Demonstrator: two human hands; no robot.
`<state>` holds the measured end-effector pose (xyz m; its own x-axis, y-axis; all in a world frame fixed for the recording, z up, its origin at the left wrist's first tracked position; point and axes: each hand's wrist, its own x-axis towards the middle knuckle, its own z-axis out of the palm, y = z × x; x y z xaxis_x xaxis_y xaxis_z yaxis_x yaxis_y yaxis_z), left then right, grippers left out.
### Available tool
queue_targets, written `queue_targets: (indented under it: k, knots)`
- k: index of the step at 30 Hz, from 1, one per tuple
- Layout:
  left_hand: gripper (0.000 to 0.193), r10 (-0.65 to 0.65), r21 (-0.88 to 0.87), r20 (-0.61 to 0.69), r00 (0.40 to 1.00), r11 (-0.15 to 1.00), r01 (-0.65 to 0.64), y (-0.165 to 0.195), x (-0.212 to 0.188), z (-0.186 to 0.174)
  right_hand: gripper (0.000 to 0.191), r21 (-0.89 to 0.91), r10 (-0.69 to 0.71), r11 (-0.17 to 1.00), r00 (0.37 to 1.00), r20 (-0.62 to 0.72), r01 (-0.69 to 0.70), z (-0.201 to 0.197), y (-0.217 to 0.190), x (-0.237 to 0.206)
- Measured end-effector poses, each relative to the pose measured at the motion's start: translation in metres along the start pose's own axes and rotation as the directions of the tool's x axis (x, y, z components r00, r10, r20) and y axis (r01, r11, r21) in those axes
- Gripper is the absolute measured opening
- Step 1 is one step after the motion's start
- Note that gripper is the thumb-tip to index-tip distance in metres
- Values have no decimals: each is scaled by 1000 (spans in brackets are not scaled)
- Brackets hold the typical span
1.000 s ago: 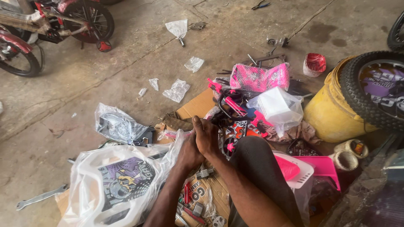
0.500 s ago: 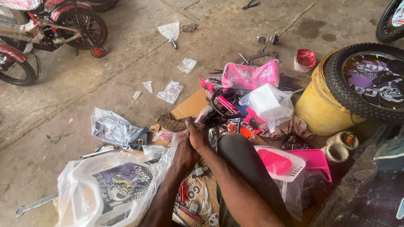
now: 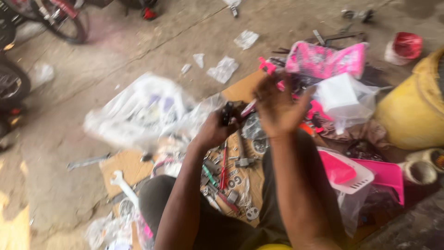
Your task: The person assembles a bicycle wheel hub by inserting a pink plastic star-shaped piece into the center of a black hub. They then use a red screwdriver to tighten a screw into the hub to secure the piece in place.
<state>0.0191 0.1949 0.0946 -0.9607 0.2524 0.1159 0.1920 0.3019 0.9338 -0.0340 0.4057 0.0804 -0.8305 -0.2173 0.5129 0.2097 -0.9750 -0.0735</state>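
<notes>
1. A small dark part (image 3: 227, 112) was gripped in the left hand (image 3: 213, 131), raised above the cardboard sheet (image 3: 127, 167).
2. The right hand (image 3: 277, 109) was held open beside it, fingers spread, nothing grasped.
3. No fitting could be seen done; the part was judged not yet mounted, though blur hid detail.
4. Loose tools (image 3: 223, 169) and a spanner (image 3: 121, 181) crowded the cardboard's middle; bare concrete floor (image 3: 51, 203) lay past its left edge.

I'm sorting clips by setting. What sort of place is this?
Probably an informal bicycle assembly or repair spot on a bare concrete floor. Bicycle wheels stand nearby, a wrench and small metal parts lie on cardboard, and pink bike pieces sit in torn plastic wrapping.
</notes>
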Motion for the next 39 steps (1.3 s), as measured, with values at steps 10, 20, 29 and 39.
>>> queue_targets:
  k: [10,20,29,39]
  knots:
    - [21,165,-451,323,932,892,-2,26,-19,-28,68,-168,138,980,970,201,-105,87,-9,25]
    - [36,-305,-16,114,945,951,309,-7,-6,-13,54,-816,320,432,911,-261,-385,-8,78,31]
    - [44,-213,467,-183,960,840,275,-8,-14,11,51,-486,341,645,792,-507,-589,-21,77,22]
    - [36,-255,562,-154,955,772,297,-30,-6,9,75,-471,378,625,769,-515,-622,-61,89,23]
